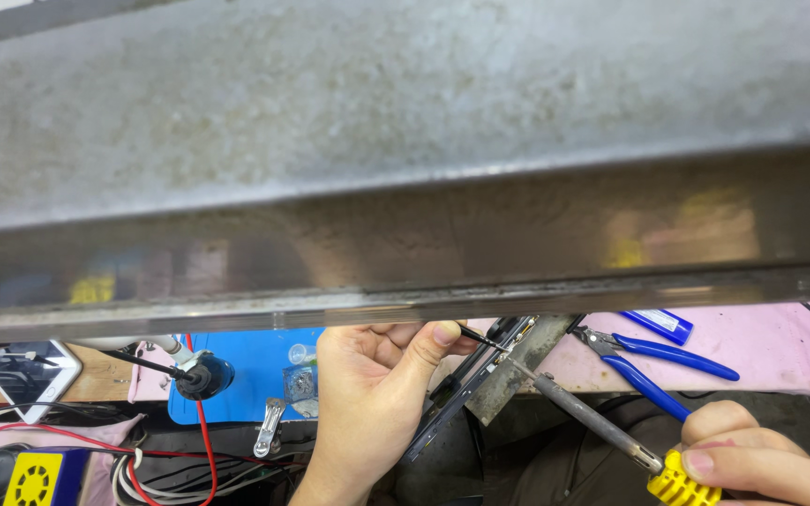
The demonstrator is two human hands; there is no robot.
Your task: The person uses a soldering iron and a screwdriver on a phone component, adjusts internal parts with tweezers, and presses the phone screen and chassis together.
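Dark phone frame (466, 389) stands tilted at bench centre, pinched by left hand (372, 394) fingers. Right hand (761, 459) fingers close around the yellow-handled soldering iron (592, 417) (tip touching frame top). Blue pliers (653, 361) lie near on pink mat (771, 347).

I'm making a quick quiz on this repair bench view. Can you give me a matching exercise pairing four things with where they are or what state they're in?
Things:
1. soldering iron
2. cutting pliers
3. smartphone
4. dark device frame

Places or states:
A. lying on the pink mat, blue handles
B. gripped by its yellow handle in the right hand
C. held tilted by the left hand
D. at the far left of the bench, screen up

Pairs: 1-B, 2-A, 3-D, 4-C
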